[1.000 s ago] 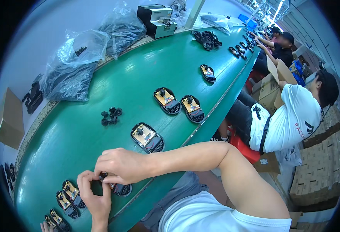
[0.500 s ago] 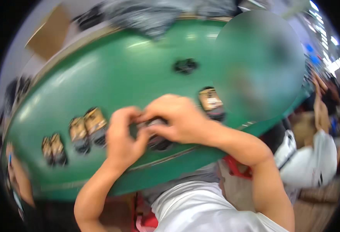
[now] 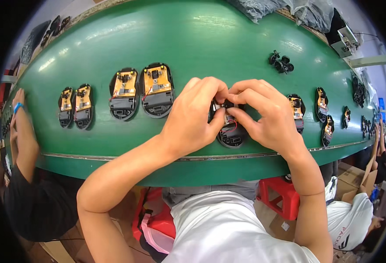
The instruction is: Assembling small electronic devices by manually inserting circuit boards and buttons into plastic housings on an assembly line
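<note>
An opened computer mouse base (image 3: 232, 139), black with a circuit board and thin red wires, lies in front of me near the table's front edge. My left hand (image 3: 200, 113) has its thumb and index finger closed on the left side of the board end. From the right, my right hand (image 3: 263, 115) pinches the same end, its thumb over the board. The fingertips of both hands nearly meet there and hide much of the board. Any small part between them cannot be made out. The lower black end of the base shows below the fingers.
On the green table (image 3: 193, 48), more mouse bases (image 3: 157, 90) with boards stand left, and others (image 3: 296, 111) right. Small black parts (image 3: 282, 62) lie farther back. Plastic bags (image 3: 309, 13) sit at the far edge. A co-worker's arm (image 3: 25, 127) is at left; a red stool (image 3: 279, 197) is below.
The view has swung and become sharp, so the table things sit elsewhere in the picture. Both hands stay at the mouse base, fingertips still close together.
</note>
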`<state>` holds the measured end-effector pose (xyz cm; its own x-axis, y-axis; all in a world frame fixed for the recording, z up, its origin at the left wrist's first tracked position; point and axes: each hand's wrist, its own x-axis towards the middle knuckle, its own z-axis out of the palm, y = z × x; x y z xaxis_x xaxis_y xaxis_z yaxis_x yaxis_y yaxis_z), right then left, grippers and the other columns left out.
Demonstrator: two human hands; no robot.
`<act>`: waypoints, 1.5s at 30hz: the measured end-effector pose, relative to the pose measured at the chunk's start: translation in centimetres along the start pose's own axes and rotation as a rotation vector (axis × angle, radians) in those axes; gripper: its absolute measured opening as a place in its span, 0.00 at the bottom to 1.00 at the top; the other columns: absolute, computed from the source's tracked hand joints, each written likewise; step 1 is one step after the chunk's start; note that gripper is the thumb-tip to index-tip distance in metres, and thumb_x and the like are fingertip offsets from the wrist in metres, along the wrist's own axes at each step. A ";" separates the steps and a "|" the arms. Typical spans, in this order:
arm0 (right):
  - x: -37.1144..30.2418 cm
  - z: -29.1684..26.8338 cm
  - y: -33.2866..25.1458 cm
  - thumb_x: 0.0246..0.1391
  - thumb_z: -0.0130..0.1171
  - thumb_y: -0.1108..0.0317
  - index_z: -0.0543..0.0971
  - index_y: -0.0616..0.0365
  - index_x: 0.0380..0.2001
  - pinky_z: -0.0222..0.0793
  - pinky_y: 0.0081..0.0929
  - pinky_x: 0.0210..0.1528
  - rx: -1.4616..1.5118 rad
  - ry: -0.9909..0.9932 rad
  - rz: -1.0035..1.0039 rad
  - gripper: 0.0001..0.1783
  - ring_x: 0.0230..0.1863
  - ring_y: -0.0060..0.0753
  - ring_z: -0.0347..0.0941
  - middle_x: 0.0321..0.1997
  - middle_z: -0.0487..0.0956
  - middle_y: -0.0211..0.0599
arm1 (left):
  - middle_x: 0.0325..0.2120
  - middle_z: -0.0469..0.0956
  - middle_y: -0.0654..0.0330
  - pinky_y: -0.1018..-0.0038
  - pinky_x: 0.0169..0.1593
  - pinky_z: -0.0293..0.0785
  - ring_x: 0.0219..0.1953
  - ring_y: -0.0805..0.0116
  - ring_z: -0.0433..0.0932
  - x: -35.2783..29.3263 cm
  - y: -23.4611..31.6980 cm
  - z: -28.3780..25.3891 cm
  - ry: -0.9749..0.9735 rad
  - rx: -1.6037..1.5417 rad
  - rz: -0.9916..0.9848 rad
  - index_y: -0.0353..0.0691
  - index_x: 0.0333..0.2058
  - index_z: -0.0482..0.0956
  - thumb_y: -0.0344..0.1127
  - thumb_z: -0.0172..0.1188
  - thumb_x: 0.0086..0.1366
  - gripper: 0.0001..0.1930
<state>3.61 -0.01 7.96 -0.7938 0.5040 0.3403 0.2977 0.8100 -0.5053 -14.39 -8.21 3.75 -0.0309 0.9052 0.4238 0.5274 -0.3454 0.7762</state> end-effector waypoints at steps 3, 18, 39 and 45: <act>0.4 -0.5 -0.9 0.48 0.67 0.74 0.80 0.59 0.33 0.73 0.39 0.40 -0.106 -0.062 -0.028 0.08 0.39 0.45 0.76 0.39 0.80 0.36 | 0.31 0.74 0.57 0.68 0.37 0.73 0.32 0.61 0.73 0.1 -0.2 0.1 -0.003 0.001 0.013 0.36 0.38 0.72 0.21 0.65 0.52 0.15; 4.5 -1.7 -0.3 0.44 0.71 0.70 0.85 0.63 0.31 0.71 0.32 0.31 -0.280 -0.365 -0.199 0.10 0.24 0.40 0.76 0.25 0.82 0.44 | 0.30 0.76 0.52 0.59 0.37 0.73 0.34 0.48 0.77 0.0 -0.2 0.0 -0.046 0.044 0.012 0.35 0.37 0.69 0.20 0.64 0.52 0.15; -0.7 -3.0 2.0 0.55 0.67 0.70 0.86 0.60 0.43 0.74 0.25 0.34 0.076 0.225 0.224 0.12 0.30 0.29 0.79 0.32 0.83 0.38 | 0.31 0.78 0.57 0.74 0.35 0.73 0.31 0.68 0.76 0.0 1.1 -0.3 0.083 -0.029 0.096 0.36 0.35 0.77 0.22 0.67 0.55 0.10; -1.4 -7.7 5.5 0.52 0.67 0.70 0.85 0.60 0.35 0.76 0.31 0.36 -0.280 0.178 0.420 0.08 0.31 0.34 0.81 0.35 0.85 0.39 | 0.34 0.80 0.52 0.65 0.44 0.75 0.38 0.53 0.79 2.5 0.6 -7.3 0.165 0.513 0.287 0.33 0.35 0.78 0.21 0.64 0.55 0.08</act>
<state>10.40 6.03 10.79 -0.4809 0.8252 0.2963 0.7197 0.5645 -0.4041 -20.34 -8.00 8.70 0.0638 0.7294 0.6812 0.8747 -0.3695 0.3137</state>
